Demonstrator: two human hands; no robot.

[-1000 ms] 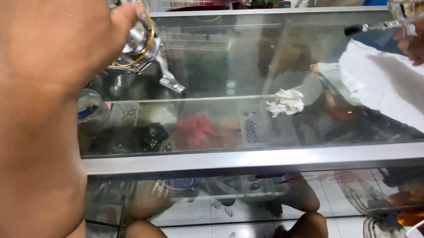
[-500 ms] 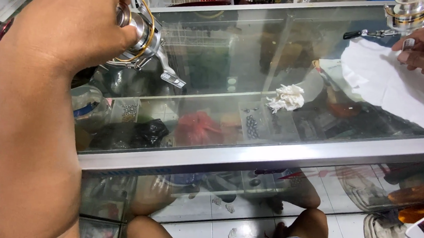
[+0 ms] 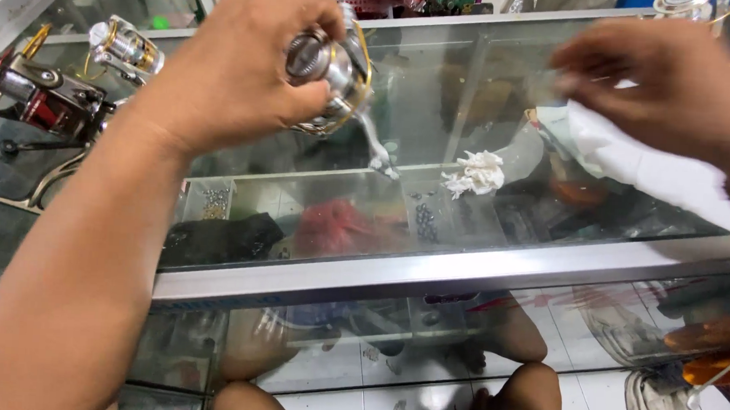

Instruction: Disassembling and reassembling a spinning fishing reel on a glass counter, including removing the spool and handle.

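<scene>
Two bare hands work above a glass-topped display bench point(image 3: 462, 274): the left hand point(image 3: 238, 71) clenches a silver-and-gold metal fishing reel point(image 3: 335, 72), seemingly heavy, rigid and slick, best held by its body, while the right hand point(image 3: 668, 88), blurred, hovers loosely open nearby.

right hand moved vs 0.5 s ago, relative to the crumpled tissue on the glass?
Yes. The right hand has shifted left, closer to the crumpled tissue, and sits above the white paper.

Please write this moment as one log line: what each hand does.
left hand: holds silver fishing reel above glass counter | right hand: blurred, above white cloth, grip unclear | second reel: lies at counter's left
</scene>
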